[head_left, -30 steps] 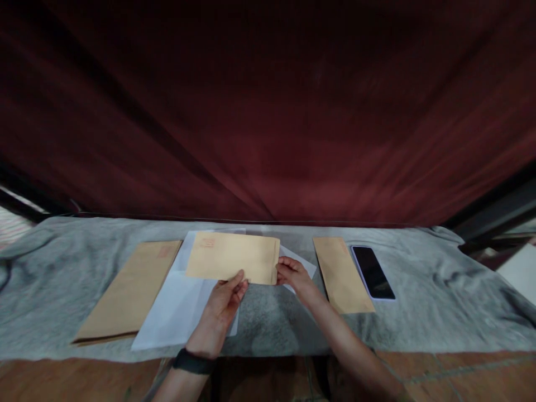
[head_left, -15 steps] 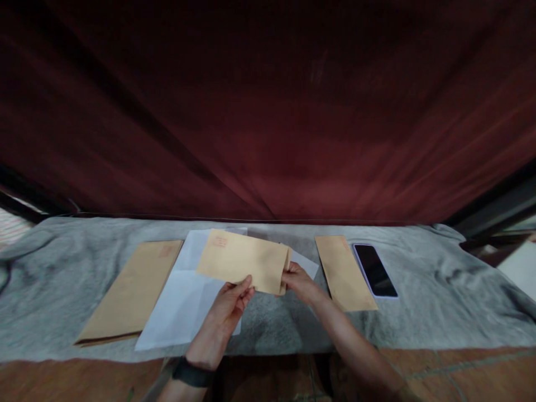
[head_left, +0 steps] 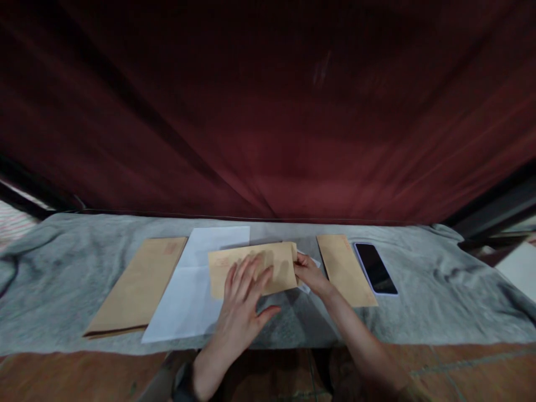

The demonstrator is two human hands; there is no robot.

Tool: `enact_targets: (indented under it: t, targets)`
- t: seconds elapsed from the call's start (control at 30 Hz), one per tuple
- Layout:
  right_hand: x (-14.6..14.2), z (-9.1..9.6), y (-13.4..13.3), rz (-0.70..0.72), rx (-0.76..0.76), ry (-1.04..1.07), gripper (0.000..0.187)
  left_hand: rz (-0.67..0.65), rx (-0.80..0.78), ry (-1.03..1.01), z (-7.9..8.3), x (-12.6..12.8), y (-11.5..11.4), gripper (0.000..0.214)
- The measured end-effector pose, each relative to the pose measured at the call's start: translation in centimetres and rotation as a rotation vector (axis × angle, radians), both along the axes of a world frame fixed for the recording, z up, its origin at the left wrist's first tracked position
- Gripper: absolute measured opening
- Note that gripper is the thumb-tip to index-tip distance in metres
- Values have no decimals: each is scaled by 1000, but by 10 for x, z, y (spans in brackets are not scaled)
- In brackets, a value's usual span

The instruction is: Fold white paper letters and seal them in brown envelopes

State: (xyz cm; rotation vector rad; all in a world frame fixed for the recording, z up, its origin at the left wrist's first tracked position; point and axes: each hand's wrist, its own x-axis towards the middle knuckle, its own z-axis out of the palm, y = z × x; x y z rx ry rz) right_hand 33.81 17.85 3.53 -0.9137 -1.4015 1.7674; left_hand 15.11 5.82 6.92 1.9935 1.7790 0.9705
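A small tan envelope with faint red print lies crosswise in the middle, its mouth toward the right. Over its face my left hand is spread flat, fingers apart and thumb stretched out to the side. My right hand grips the mouth end, its fingertips hidden at or inside the opening. Behind that hand shows a bit of white paper; whether it reaches into the envelope I cannot tell. A large creased white sheet lies to the left, partly under the envelope.
Larger brown envelopes lie stacked at the left. To the right are another tan envelope and a phone in a lilac case. A grey cloth covers the surface, and a dark red curtain hangs behind it.
My left hand has let go of the envelope's lower edge and now lies spread over its face. The envelope has come down and turned more level. My right hand stays at its mouth.
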Motion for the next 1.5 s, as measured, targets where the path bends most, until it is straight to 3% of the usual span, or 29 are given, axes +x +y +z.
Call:
enact_targets:
  t: [0.07,0.13,0.37,0.6,0.77,0.83,0.9,1.1,1.2,1.37,1.43,1.5]
  targets:
    - [5,2,-4,70,-21,-16,38,18,133,320,0,-7,3,92]
    - [9,4,-7,144,-30,-32,40,10,147,502,-6,-13,6,110]
    - [13,-3,-9,255,-28,-87,33,-48,44,595,-23,-16,8,117]
    - [6,-22,-1,-5,125,-242,22,-4,20,561,-22,-19,12,110]
    - [7,-8,-8,-371,463,-511,21,-11,34,572,-27,-17,17,105]
    - [9,0,-10,-440,510,-504,17,-23,41,565,-27,-17,18,105]
    - [13,4,-11,-351,457,-423,17,-31,39,544,-26,-17,18,106]
    - [22,3,-19,200,135,-150,18,-113,21,514,-20,-22,15,109]
    - [21,6,-23,263,82,-83,17,-168,11,521,-18,-23,14,105]
    - [23,1,-10,90,-2,-69,30,-171,-16,493,-20,-32,17,111]
    - [29,-6,0,-111,106,-194,31,-147,-30,478,-21,-38,18,113]
    - [38,-12,8,-336,351,-432,26,-123,-46,461,-21,-44,19,113]
